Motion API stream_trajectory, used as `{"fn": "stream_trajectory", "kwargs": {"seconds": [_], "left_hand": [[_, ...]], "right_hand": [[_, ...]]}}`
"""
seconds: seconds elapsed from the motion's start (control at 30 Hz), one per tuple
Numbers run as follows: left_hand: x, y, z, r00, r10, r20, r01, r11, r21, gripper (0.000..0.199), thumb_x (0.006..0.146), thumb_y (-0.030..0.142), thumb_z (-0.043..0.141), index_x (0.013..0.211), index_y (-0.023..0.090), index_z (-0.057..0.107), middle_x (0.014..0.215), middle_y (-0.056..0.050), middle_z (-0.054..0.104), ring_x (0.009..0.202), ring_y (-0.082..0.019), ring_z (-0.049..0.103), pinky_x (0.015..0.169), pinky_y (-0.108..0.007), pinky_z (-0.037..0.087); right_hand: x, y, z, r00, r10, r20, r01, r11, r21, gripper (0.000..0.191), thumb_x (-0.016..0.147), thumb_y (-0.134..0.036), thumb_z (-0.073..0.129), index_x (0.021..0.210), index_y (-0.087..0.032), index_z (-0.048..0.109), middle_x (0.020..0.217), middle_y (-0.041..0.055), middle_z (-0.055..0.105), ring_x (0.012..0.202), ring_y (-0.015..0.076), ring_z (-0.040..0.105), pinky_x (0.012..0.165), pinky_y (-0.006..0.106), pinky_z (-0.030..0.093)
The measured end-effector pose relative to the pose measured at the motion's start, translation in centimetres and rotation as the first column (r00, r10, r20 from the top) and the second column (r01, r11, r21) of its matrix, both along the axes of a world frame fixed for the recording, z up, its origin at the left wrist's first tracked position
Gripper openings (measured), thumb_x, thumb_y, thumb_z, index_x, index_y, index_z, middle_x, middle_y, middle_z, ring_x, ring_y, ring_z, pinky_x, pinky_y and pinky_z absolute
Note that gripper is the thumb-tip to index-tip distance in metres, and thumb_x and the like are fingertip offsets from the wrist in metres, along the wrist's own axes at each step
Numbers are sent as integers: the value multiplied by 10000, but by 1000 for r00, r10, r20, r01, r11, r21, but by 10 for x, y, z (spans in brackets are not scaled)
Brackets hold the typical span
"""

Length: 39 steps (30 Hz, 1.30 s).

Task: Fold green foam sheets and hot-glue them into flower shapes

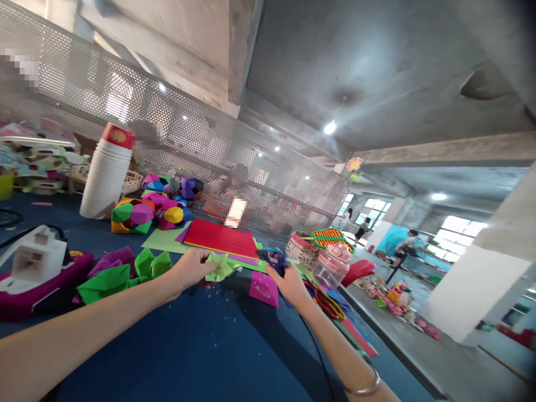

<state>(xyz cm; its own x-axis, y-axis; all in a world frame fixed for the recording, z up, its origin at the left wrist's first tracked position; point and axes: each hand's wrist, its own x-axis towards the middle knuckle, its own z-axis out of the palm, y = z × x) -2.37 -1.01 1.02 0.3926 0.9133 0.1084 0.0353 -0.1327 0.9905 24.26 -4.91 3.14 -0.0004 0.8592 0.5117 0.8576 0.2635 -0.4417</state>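
A folded light-green paper piece [220, 268] is pinched between the fingers of my left hand [193, 269], above the blue table. My right hand [291, 286] grips a dark blue glue gun [273, 257], its nozzle pointing left toward the paper piece and apart from it. A black cord runs down from below my right hand. Behind both hands lies a stack of coloured sheets with a red sheet [221, 237] on top. Under the glue gun rests a magenta paper square [264, 288]. Folded green paper pieces [109, 283] lie beside my left forearm.
A tall stack of paper cups [108, 173] stands at the back left, near several colourful paper balls [133, 215]. A purple power strip [46, 285] with a white plug is at the left. A clear pink jar [332, 265] and a woven basket [302, 248] stand right.
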Motion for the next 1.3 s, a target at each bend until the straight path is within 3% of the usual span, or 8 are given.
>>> {"fn": "stream_trajectory", "kwargs": {"seconds": [0.2,0.37,0.7,0.93,1.3], "left_hand": [[0,0,4,998,66,1,-66,997,-32,163,650,273,607,735,136,624,614,-13,662,539,-157,616,530,-279,523],[0,1,4,998,60,-27,-59,998,19,183,651,263,586,746,124,658,660,-33,681,582,-161,619,514,-265,521],[-1,5,-3,990,53,-134,-34,989,142,225,642,312,584,744,149,700,644,-17,681,597,-185,631,474,-242,500],[0,4,-4,967,96,-234,-37,969,246,213,668,324,533,694,160,668,602,3,644,566,-185,619,463,-236,488],[0,1,-3,966,91,-242,-25,965,262,180,667,311,527,664,164,632,572,10,607,540,-168,596,471,-233,489]], "right_hand": [[-37,-12,4,987,147,67,-155,979,131,277,899,-408,484,822,-192,640,699,27,631,645,187,575,615,300,478],[-50,-37,-5,929,256,266,-315,925,212,128,867,-319,549,912,-203,579,875,60,623,817,201,590,745,324,486],[-46,-39,-11,884,234,406,-345,912,224,105,883,-315,527,897,-214,551,885,62,614,831,206,574,771,357,459],[-49,-41,-8,846,244,474,-363,915,178,157,899,-304,496,780,-201,500,765,34,571,729,179,526,681,317,415],[-49,-41,-8,844,260,470,-366,918,150,168,905,-291,500,767,-203,462,757,27,557,728,171,496,681,299,372]]}}
